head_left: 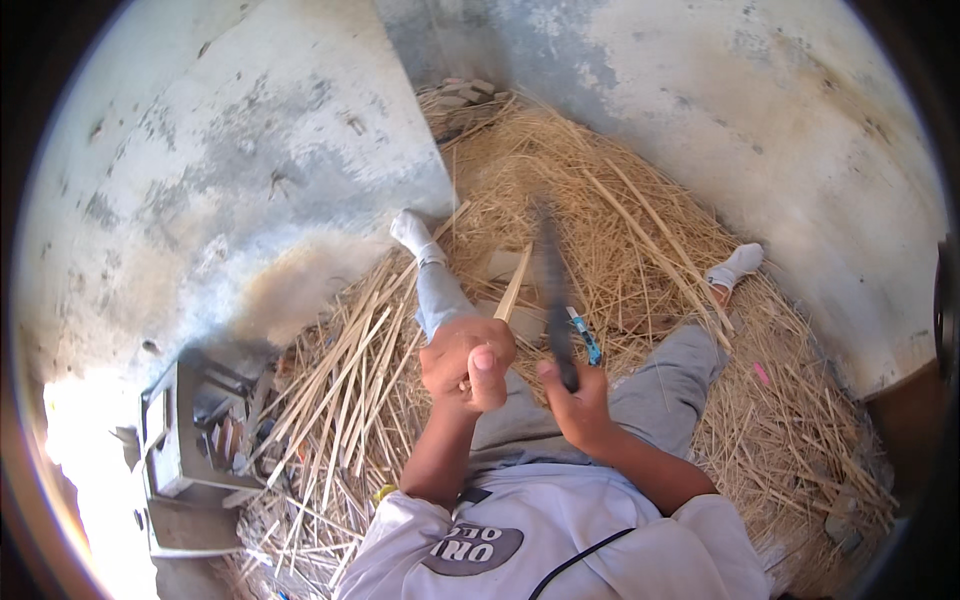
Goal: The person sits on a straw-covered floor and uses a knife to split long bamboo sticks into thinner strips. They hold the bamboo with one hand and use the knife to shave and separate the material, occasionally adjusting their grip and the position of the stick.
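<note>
My left hand (465, 362), closed in a fist with the thumb up, grips a pale split wooden strip (515, 285), which looks like bamboo. The strip slants forward and away from the fist. In my right hand (580, 402) is a long dark knife (552, 285), its blade pointing away from me and smeared by motion. The blade is just right of the strip; I cannot tell whether they touch. Both hands are over my lap, between my spread legs. Beyond them lies a heap of fine shavings (560, 155).
Long pale strips (345, 370) lie piled on the left. A blue-and-white object (585, 337) sits among shavings between my legs. Grey worn walls (260, 130) meet ahead. At the left stands a grey box-like frame (180, 440). Several longer strips (655, 240) lie near my right foot.
</note>
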`<action>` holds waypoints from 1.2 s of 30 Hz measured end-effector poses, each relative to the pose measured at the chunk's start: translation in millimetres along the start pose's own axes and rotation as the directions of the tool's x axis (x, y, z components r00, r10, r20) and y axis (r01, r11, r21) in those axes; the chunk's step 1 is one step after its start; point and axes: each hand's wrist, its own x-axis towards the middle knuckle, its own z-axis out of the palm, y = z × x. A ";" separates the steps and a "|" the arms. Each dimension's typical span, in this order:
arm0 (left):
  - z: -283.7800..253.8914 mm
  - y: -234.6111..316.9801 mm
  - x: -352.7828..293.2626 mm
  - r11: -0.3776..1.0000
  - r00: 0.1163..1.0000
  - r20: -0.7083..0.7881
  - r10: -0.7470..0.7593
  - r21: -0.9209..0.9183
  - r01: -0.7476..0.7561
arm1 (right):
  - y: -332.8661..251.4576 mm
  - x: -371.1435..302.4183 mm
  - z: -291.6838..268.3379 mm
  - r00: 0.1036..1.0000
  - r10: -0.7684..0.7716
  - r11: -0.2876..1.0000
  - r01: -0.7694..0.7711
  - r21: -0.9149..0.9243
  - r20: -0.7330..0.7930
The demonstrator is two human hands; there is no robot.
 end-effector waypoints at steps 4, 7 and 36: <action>8.1 -7.5 14.7 0.996 0.999 0.024 -0.021 0.093 0.019 | 54.1 6.3 -11.0 0.982 0.161 0.979 -0.147 -0.138 0.100; 14.1 -19.9 33.9 0.994 0.979 -0.177 -0.099 0.032 0.106 | 32.5 21.5 -15.1 0.982 0.171 0.970 -0.155 -0.187 0.075; 28.1 -52.6 65.3 0.915 0.970 -0.242 0.022 0.395 0.078 | 14.4 73.9 -27.7 0.975 0.219 0.970 -0.221 -0.101 -0.027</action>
